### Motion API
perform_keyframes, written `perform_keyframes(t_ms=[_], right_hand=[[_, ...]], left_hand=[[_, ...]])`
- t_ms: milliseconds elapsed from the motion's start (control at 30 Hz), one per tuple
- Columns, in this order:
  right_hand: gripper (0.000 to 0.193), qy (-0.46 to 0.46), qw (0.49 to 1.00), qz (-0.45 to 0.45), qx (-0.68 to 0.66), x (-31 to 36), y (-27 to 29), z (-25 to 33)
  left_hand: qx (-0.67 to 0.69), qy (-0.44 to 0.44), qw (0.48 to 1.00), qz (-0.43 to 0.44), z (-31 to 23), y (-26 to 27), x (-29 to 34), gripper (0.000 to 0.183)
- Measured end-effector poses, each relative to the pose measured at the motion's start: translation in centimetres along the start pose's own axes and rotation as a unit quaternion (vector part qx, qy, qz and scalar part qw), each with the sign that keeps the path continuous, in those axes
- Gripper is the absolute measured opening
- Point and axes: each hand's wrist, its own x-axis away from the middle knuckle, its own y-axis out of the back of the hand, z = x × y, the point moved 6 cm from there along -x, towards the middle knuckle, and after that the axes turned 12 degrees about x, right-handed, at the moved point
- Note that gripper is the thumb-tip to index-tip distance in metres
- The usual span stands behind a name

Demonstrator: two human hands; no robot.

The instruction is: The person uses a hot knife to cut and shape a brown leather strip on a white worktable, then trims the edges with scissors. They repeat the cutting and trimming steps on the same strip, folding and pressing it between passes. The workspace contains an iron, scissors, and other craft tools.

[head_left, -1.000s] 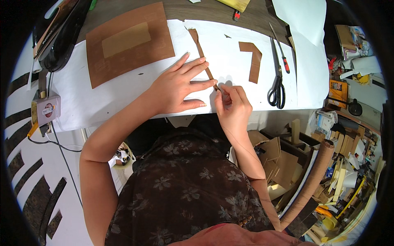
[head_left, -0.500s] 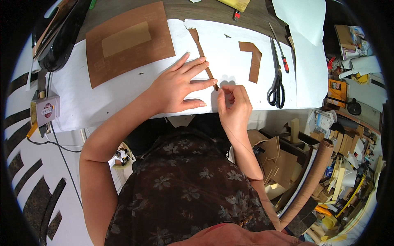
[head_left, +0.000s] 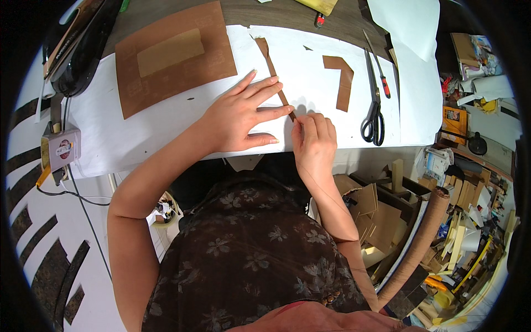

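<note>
A narrow brown strip (head_left: 270, 65) runs slantwise over white paper on the table, its far end slightly curled. My left hand (head_left: 239, 117) lies flat with fingers spread, the tips of several fingers touching the strip. At the strip's near end my right hand (head_left: 315, 135) is closed, thumb and index finger pinching the tip. To the right lies a bent brown piece (head_left: 344, 83). Farther right are black-handled scissors (head_left: 373, 110) and a slim pointed tool with a red and black handle (head_left: 384, 83). A large brown sheet (head_left: 166, 91) with a lighter rectangle (head_left: 170, 52) lies at the left.
A small box with cables (head_left: 62, 149) sits at the table's left edge. Something yellow (head_left: 318, 5) and a red-ended tool (head_left: 319, 20) lie at the far edge. White sheets (head_left: 417, 83) cover the right end. Below right stand a brown roll (head_left: 417, 243) and cardboard pieces (head_left: 381, 227).
My right hand has turned slightly at the strip's near end, its fingers drawing closer together over the tip. The left hand stays where it was.
</note>
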Motion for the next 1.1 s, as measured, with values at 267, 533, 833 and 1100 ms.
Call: perform_keyframes(t_ms=[267,533,833,1100], right_hand=[[0.03,0.143,0.976,0.078,0.142,-0.1,0.0,1.8],[0.037,0.194,0.96,0.091,0.183,-0.1,-0.1,2.1],[0.04,0.183,0.965,0.082,0.171,0.5,-0.1,1.9],[0.048,0.186,0.959,0.073,0.201,1.8,-0.1,2.1]], left_hand=[[0.024,0.013,1.0,-0.002,0.0,0.2,0.0,0.072],[0.013,0.011,1.0,-0.006,-0.1,0.1,0.0,0.073],[0.0,0.003,1.0,0.01,-0.2,-0.3,0.1,0.065],[-0.006,-0.011,1.0,-0.01,-0.8,0.1,-0.2,0.066]])
